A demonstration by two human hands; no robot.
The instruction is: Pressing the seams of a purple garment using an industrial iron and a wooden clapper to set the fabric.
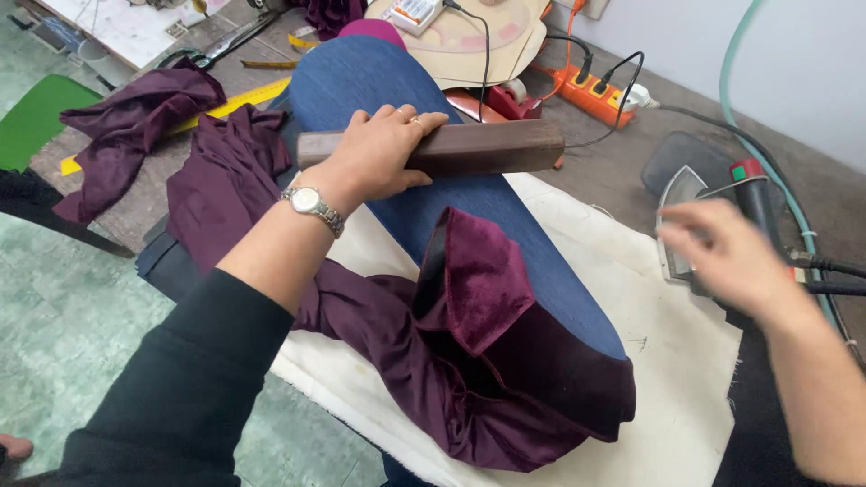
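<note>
Gripping a wooden block [451,147] in the left hand [383,153], right hand [726,257] spread, blurred, near the iron [713,207]

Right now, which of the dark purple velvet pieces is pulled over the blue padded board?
The big velvet garment at the board's near end, cuff folded back over the blue padded board. The smaller velvet piece lies crumpled apart on the table, far left.

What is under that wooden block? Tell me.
The wooden block, held down by the left hand, lies across a blue padded pressing board. The contact patch beneath is hidden.
</note>
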